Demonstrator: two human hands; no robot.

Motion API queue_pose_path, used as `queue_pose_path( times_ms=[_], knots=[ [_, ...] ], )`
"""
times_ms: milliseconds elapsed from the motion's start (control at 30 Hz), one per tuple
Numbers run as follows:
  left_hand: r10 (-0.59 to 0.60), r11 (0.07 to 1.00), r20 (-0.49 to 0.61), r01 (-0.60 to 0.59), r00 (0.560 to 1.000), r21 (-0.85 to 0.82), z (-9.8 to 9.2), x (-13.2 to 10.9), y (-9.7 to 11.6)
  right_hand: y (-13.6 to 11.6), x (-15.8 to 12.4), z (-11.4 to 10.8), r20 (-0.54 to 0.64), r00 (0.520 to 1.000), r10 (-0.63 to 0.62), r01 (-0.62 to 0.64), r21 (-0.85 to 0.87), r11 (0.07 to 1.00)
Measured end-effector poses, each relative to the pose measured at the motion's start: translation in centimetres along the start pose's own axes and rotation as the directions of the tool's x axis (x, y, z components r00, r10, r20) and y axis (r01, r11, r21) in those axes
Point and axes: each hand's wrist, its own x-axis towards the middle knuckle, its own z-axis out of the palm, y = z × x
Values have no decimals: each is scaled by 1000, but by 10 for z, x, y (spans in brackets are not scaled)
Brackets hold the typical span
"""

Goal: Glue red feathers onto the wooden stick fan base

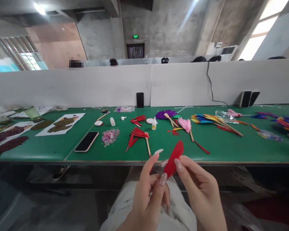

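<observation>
A red feather is pinched between both my hands, just in front of the table's near edge. My left hand grips its lower end between thumb and fingers, with the index finger raised. My right hand pinches its side with thumb and fingertips. On the table beyond lies a wooden-handled piece with red feathers fanned at its head and more hanging to the left. Several loose red feathers lie behind it. A small white glue bottle stands upright to the right.
The green table carries a phone, a pile of colourful sequins, a small white bottle, a pink feather fan, a purple one and multicoloured feather pieces. A white partition stands behind.
</observation>
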Motion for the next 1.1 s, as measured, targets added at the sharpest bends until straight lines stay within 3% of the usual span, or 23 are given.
queue_pose_path(
  times_ms=[767, 1100],
  knots=[
    [-81, 989, 92, 92, 992, -116, 0, -1, 1, -5, 4, 1, -10, 999, 51, -51, -42, 998],
    [-140, 938, 265, 214, 954, -274, -8, 2, -1, -7, 8, -1, 101, 984, 144, -150, 62, 987]
  ],
)
